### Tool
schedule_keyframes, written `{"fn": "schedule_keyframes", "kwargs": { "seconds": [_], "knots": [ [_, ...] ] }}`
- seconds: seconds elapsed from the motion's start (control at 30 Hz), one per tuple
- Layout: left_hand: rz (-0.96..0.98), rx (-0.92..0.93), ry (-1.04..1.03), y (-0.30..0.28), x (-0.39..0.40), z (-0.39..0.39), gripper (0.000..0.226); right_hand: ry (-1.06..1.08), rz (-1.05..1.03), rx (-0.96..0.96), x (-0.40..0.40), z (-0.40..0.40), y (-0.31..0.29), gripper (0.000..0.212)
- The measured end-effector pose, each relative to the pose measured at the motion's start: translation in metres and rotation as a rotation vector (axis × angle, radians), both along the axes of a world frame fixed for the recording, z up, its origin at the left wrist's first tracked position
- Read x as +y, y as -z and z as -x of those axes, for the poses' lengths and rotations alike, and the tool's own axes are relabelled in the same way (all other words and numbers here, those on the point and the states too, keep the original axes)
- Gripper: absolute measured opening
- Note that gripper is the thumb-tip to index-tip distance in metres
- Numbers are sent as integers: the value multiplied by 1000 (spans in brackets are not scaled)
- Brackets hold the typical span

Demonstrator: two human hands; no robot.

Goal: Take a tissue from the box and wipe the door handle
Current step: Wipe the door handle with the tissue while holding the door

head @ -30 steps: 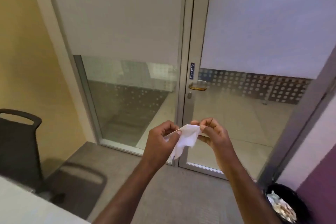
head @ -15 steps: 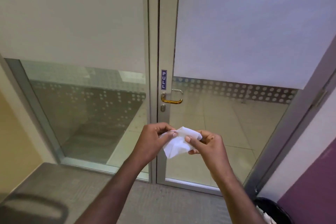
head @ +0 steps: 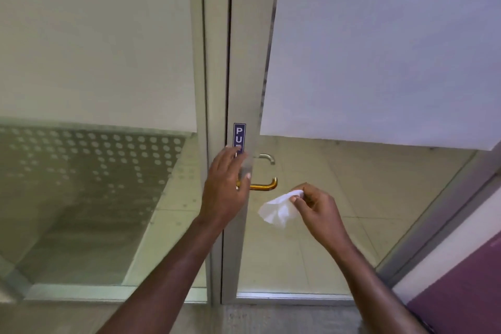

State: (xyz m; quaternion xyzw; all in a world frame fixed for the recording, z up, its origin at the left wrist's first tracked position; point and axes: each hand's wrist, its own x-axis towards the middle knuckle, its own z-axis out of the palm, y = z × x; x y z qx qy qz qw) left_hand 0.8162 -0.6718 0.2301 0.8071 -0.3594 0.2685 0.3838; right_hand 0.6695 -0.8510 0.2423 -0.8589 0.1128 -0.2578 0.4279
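Observation:
A brass door handle (head: 264, 186) juts from the metal frame of the glass door (head: 245, 76), below a blue PULL sticker (head: 239, 133). My left hand (head: 226, 184) lies flat and open against the frame, covering the handle's left end and the sticker's lower part. My right hand (head: 315, 205) pinches a crumpled white tissue (head: 279, 207) just below and right of the handle, not touching it. The tissue box is out of view.
Frosted film covers the upper glass on both panels. A fixed glass panel (head: 95, 198) with a dotted band stands to the left. A purple wall (head: 461, 293) and the slanted door jamb (head: 433, 225) close in on the right. Grey carpet lies underfoot.
I have come closer to the door. My left hand let go of the tissue and rose to the door frame by the handle. My right hand keeps the tissue alone.

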Motion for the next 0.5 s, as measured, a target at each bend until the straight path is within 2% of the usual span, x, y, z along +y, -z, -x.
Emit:
{"fn": "schedule_keyframes", "kwargs": {
  "seconds": [0.1, 0.17, 0.23, 0.37, 0.5],
  "knots": [
    [-194, -131, -58, 7, -16, -39, 77, 1, 165, 88, -11, -37, 15, 11],
    [-258, -194, -72, 10, -26, -63, 85, -1, 279, 131, -20, -61, 24, 6],
    [-315, -217, -97, 12, -36, -80, 89, 10, 379, 162, -28, -84, 30, 12],
    [-369, -189, -163, 16, -55, -100, 87, 64, 564, 202, -41, -121, 35, 17],
    [-421, -210, -184, 20, -64, -111, 79, 135, 660, 245, -45, -145, 41, 16]
  ]
}}
